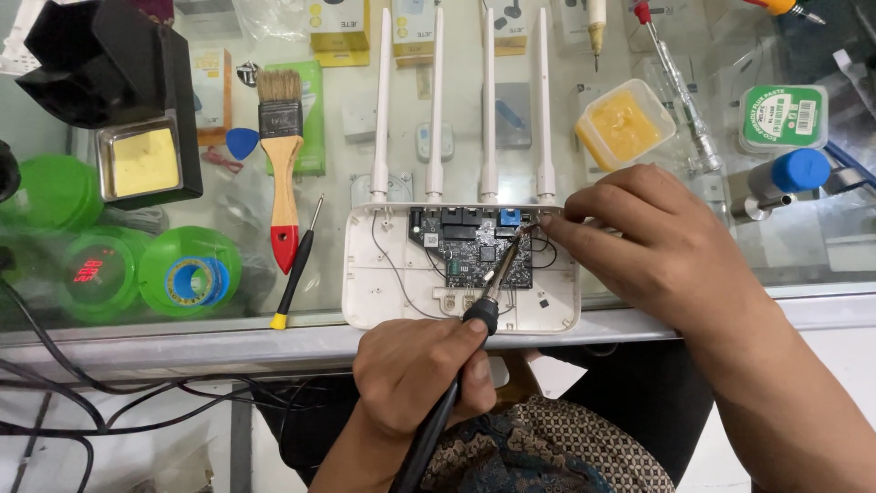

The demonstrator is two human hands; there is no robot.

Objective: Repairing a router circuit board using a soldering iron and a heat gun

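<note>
The glass surface (821,246) is crowded, with open room only along its near edge at 6 o'clock. There lies the opened white router (383,292), its circuit board (474,256) exposed. The right hand (657,246), in from 3 o'clock, pinches fingers (561,224) at the board's right edge. The left hand (411,374) has its fingers wrapped round a soldering iron (488,297), tip on the board.

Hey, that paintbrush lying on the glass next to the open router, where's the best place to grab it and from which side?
Probably grip the paintbrush on its bare wooden handle, between the metal band and the red tip. It lies flat, bristles pointing away, so come from above and pinch across the handle. A thin screwdriver lies close on its right, so the left side seems freer.
</note>
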